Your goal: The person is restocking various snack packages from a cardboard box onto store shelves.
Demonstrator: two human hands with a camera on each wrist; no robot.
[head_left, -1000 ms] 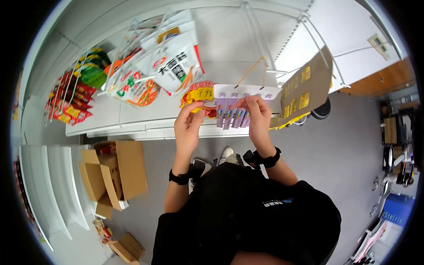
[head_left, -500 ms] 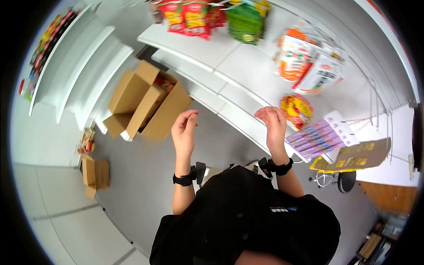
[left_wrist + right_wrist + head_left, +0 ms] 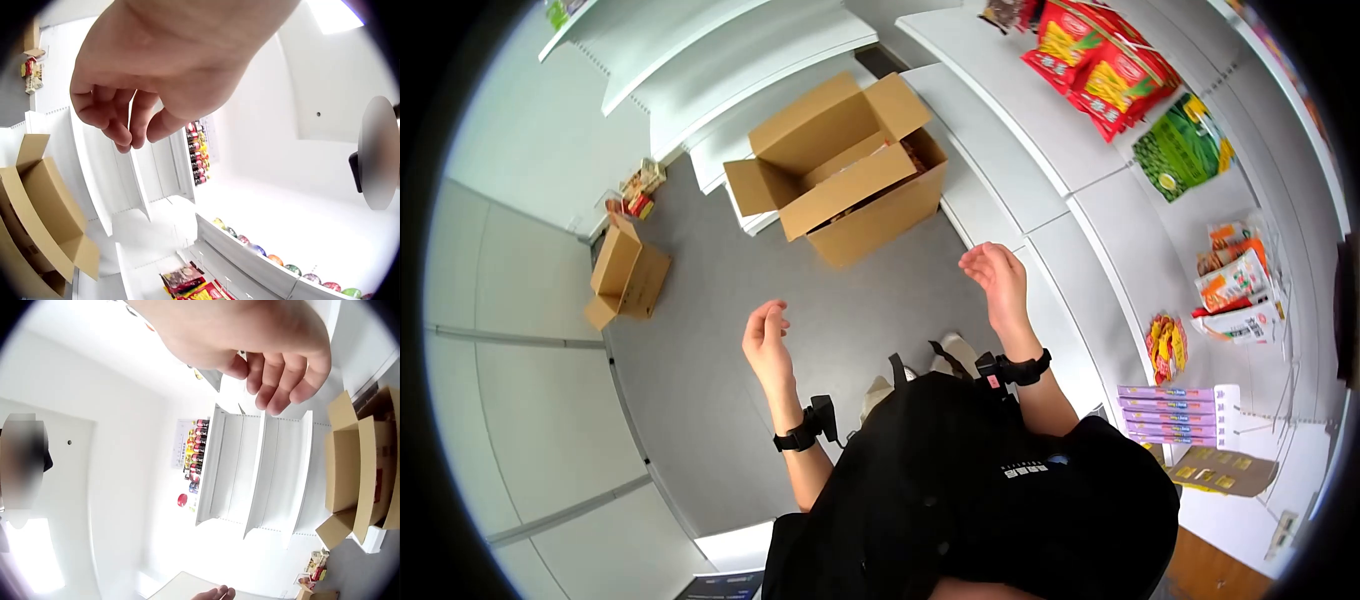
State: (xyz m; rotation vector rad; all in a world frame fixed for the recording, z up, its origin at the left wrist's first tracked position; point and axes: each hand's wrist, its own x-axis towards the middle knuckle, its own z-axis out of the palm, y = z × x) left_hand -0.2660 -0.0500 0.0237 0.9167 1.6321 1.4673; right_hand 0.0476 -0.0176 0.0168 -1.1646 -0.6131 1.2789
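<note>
Both my hands hang in the air over the grey floor, holding nothing. My left hand (image 3: 766, 330) has loosely curled fingers (image 3: 119, 119) and is nearest the floor in front of an open cardboard box (image 3: 840, 165). My right hand (image 3: 992, 275) is raised with relaxed, bent fingers (image 3: 281, 375), close to the edge of the white shelf (image 3: 1040, 250). The box stands open on the floor, with packets inside; it shows at the edge of the left wrist view (image 3: 37, 225) and the right wrist view (image 3: 362, 475).
White shelves on the right carry red snack bags (image 3: 1100, 60), a green bag (image 3: 1185, 150), orange and white packets (image 3: 1235, 280) and purple packs (image 3: 1175, 415). A smaller cardboard box (image 3: 625, 275) lies on the floor at left. White shelving (image 3: 700, 60) stands behind the box.
My head has turned left from the shelf to the floor and box. Both hands let go of the purple packs and yellow tag and now hang free.
</note>
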